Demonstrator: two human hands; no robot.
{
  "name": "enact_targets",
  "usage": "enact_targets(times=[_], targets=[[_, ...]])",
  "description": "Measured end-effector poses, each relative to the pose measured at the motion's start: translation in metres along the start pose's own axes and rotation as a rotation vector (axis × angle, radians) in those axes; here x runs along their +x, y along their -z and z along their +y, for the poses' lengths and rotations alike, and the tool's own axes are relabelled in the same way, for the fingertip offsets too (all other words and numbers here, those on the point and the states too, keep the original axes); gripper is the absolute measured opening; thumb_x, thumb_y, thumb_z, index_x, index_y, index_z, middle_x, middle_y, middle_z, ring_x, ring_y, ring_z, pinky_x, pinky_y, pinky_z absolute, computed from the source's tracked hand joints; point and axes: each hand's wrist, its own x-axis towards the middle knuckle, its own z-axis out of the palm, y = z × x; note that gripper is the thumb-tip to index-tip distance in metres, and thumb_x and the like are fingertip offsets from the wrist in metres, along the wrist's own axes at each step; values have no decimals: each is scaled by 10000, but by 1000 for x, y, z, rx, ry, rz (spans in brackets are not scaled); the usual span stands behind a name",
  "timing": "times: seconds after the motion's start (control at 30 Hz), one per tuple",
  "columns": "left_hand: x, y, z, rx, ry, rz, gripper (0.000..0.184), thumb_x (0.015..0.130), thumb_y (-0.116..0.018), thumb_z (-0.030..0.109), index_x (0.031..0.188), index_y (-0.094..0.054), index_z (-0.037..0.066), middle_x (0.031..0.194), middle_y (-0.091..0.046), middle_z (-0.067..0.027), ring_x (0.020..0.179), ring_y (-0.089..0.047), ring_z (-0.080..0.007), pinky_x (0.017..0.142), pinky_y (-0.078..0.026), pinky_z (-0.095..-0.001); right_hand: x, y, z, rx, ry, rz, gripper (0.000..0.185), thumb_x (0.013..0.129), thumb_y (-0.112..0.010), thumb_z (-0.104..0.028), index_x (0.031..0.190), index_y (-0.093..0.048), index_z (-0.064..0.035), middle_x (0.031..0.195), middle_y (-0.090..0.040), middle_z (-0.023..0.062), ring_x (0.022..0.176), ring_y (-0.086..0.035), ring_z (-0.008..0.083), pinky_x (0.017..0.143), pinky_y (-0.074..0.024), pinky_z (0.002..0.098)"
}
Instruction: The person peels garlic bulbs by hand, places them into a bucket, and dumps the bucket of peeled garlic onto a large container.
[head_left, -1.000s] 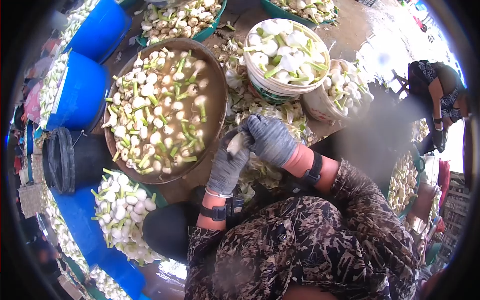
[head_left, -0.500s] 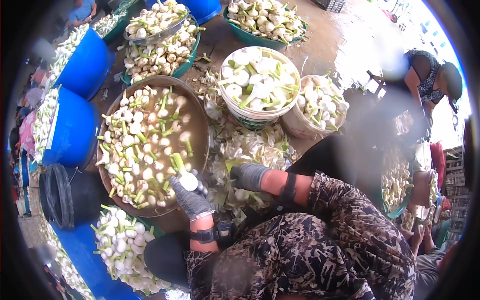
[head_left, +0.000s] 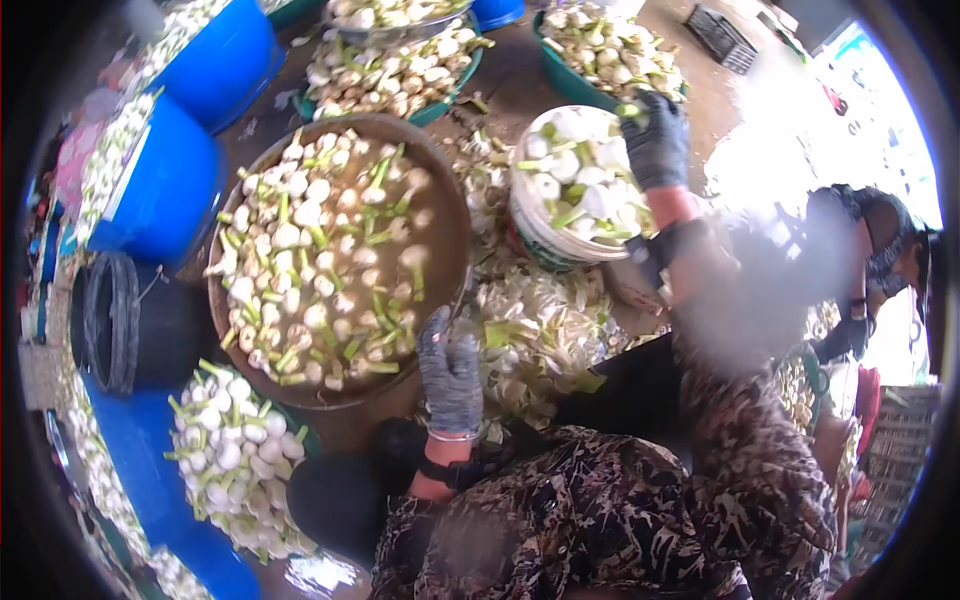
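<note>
My left hand (head_left: 450,370), in a grey glove, has its fingers extended beside the right rim of a large round basin (head_left: 218,320). Nothing shows in it. White garlic bulbs (head_left: 287,235) with green stems float in the basin's brown water. My right hand (head_left: 658,143), gloved too, is raised at the far right edge of a white bucket (head_left: 560,245) heaped with peeled garlic. Its fingers are closed round a garlic bulb (head_left: 630,111), mostly hidden, with pale green showing at the fingertips.
Loose peelings (head_left: 540,330) lie between basin and bucket. Green tubs (head_left: 575,85) of garlic stand behind. Blue tubs (head_left: 165,190), a black bucket (head_left: 160,320) and a garlic pile (head_left: 235,440) are at left. Another person (head_left: 880,235) bends at the right.
My right hand has moved from the peelings up and away to the bucket's far edge. The white bulb is gone from my left hand, which has opened. The view has shifted.
</note>
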Motion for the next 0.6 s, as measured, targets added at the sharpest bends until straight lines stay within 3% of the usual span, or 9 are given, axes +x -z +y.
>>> enact_targets(times=[0.07, 0.13, 0.17, 0.2, 0.27, 0.37, 0.43, 0.5, 0.6], targets=[[-2, 7, 1, 138, -31, 7, 409, 970, -501, 164, 1333, -438, -13, 1341, -475, -147, 1233, -453, -257, 1078, -324, -358, 20, -51, 47, -224, -144, -214, 651, 837, -619, -528, 1342, -503, -134, 1409, -450, 161, 1329, -376, 364, 1092, -323, 441], [-3, 5, 5, -30, 72, -9, 422, 929, -545, 150, 1319, -465, 9, 1285, -493, -166, 1201, -471, -291, 1067, -337, -381, 29, -110, 122, -79, -115, -772, 821, 850, -431, -721, 1433, -394, -144, 1525, -276, 167, 1394, -282, 352, 1141, -241, 437], [-3, 6, 3, 17, 57, -13, 414, 925, -541, 126, 1314, -467, 5, 1281, -495, -165, 1198, -472, -288, 1066, -338, -376, 33, -96, 100, 37, -187, -766, 834, 858, -348, -751, 1436, -397, -152, 1513, -300, 182, 1388, -293, 365, 1139, -230, 437], [-4, 8, 3, 17, 71, -2, 414, 925, -541, 126, 1314, -467, 5, 1281, -495, -165, 1198, -472, -288, 1066, -338, -376, 44, -92, 97, 92, -187, -837, 804, 869, -335, -740, 1383, -470, -136, 1437, -423, 185, 1358, -341, 373, 1129, -247, 437], [-1, 12, 4, 15, 81, -16, 383, 960, -499, 141, 1312, -465, -6, 1313, -492, -146, 1221, -462, -272, 1075, -329, -358, 32, -47, 0, -400, -126, -472, 656, 900, -439, -640, 1256, -580, -107, 1237, -595, 187, 1214, -503, 371, 1044, -365, 424], [1, 14, -5, -140, 155, 26, 376, 958, -501, 127, 1308, -469, -8, 1297, -502, -138, 1200, -481, -258, 1060, -347, -351, -4, -53, -73, 359, 146, -380, 338, 932, -571, -368, 1050, -646, -60, 959, -674, 172, 835, -641, 344, 749, -511, 385], [1, 13, -8, -255, 208, 42, 370, 958, -499, 119, 1304, -472, -10, 1288, -509, -133, 1193, -487, -247, 1055, -353, -347, -56, -73, -145, 794, -400, -938, 426, 943, -560, -416, 1013, -617, 1, 763, -662, 141, 529, -623, 220, 493, -507, 324], [5, 14, -4, -297, 239, 94, 336, 914, -557, 87, 1234, -532, -10, 1233, -546, -152, 1132, -531, -256, 1007, -403, -352, -98, -99, -195, 765, -802, -1414, 602, 898, -596, -499, 1130, -546, 55, 691, -644, 136, 445, -593, 218, 446, -536, 326], [11, 26, 7, -116, 131, 97, 318, 918, -550, 72, 1225, -536, -8, 1252, -539, -146, 1131, -535, -248, 990, -417, -345, -171, -178, -219, 770, -1148, -1452, 384, 894, -637, -397, 1024, -571, -41, 724, -627, 128, 566, -614, 236, 515, -578, 412]])
